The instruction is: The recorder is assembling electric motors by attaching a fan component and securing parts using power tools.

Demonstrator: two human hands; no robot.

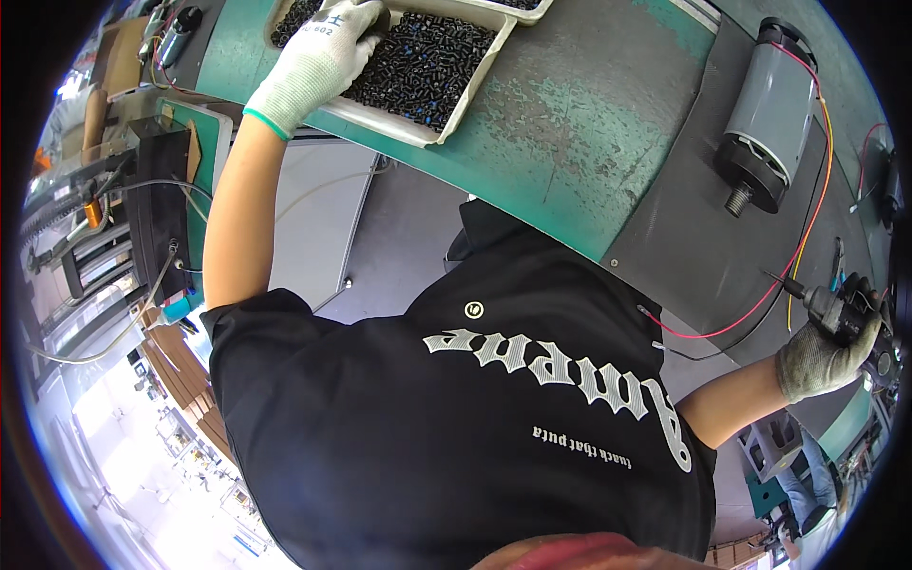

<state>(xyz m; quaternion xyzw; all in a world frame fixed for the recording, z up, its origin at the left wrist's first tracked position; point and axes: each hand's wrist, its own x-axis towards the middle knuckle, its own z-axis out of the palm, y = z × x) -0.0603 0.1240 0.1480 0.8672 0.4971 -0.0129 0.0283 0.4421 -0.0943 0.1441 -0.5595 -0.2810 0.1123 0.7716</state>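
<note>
My left hand, in a white knitted glove with a green cuff, is over a pale tray at the top of the view. Its fingers curl in toward small black parts, some with blue bits; what they pinch, if anything, is hidden. At the far right, my right hand, in a greyish worn glove, is wrapped round a black power screwdriver, whose thin bit points left. Above it on the bench lies a grey cylindrical motor with black ends, a threaded shaft and trailing wires.
The green bench top has worn paint, and a dark mat covers its right part. Red, yellow and black wires loop over the mat's edge. Another motor lies at the upper left, near machinery and cables.
</note>
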